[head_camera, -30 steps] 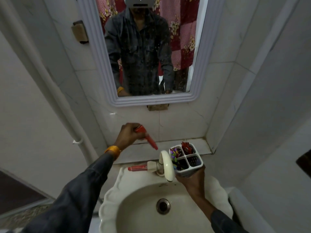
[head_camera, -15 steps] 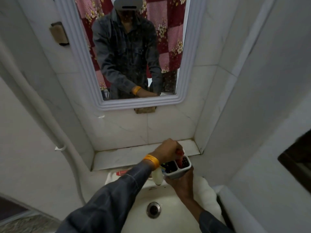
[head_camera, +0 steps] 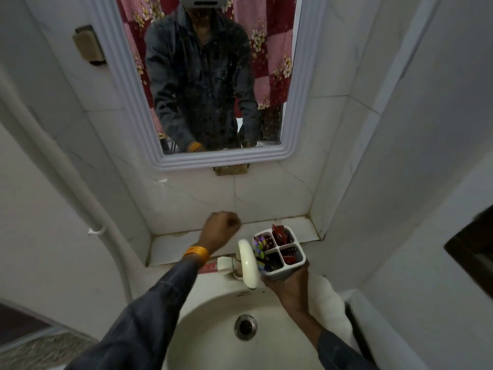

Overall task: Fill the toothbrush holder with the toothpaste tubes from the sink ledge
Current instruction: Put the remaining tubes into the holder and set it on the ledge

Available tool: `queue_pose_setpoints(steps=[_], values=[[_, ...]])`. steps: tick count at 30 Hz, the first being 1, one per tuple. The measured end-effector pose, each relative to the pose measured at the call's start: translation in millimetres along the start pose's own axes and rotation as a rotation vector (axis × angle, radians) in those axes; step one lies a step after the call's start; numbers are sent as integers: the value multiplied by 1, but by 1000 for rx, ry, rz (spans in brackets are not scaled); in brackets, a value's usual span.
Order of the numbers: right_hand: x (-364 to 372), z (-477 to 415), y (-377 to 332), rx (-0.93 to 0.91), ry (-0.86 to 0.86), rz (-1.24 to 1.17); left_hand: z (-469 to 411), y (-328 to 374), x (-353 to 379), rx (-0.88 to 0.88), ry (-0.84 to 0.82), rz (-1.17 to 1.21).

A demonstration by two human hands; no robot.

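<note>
My right hand grips the base of a white four-compartment toothbrush holder above the right side of the sink. Red toothpaste tubes stick out of its far compartment, another red one sits in the near right compartment, and colourful brushes fill the left ones. My left hand hovers over the sink ledge with fingers curled shut and nothing seen in it. One red and white toothpaste tube lies on the sink rim behind the tap, partly hidden by my left forearm.
A cream tap stands just left of the holder. The sink basin with its drain lies below. A mirror hangs above the ledge; a white pipe runs down the left wall. Walls close in on both sides.
My left hand carried a red tube to the holder, let it go in a compartment, and has pulled back left over the ledge. The holder stays in my right hand.
</note>
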State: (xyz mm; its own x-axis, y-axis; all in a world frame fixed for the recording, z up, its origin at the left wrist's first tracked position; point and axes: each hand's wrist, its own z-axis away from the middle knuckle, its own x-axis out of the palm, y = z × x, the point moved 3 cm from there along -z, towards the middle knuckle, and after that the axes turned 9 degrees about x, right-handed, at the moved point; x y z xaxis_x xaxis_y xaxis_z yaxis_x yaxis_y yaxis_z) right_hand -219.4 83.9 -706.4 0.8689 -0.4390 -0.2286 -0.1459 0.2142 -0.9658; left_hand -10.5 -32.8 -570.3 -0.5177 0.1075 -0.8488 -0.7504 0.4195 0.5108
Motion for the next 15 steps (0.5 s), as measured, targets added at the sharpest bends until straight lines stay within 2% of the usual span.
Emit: queue_pose_setpoints(steps=[1,3,6,11,13,15], values=[[0,0,2,13,-1,0,10,-25,0,-86,-5,-70],[1,-2,6,26,-11,3,36,-61,16,-215,-159,-178],[3,-5,12,40,-20,2,65,-77,46,-255,-341,-248],[3,-6,16,38,-31,4,66,-71,65,-215,-406,-327],[2,-7,14,36,-37,-12,67,-71,67,-241,-423,-313],[2,-7,14,37,-48,-21,66,-73,57,-324,-355,-232]])
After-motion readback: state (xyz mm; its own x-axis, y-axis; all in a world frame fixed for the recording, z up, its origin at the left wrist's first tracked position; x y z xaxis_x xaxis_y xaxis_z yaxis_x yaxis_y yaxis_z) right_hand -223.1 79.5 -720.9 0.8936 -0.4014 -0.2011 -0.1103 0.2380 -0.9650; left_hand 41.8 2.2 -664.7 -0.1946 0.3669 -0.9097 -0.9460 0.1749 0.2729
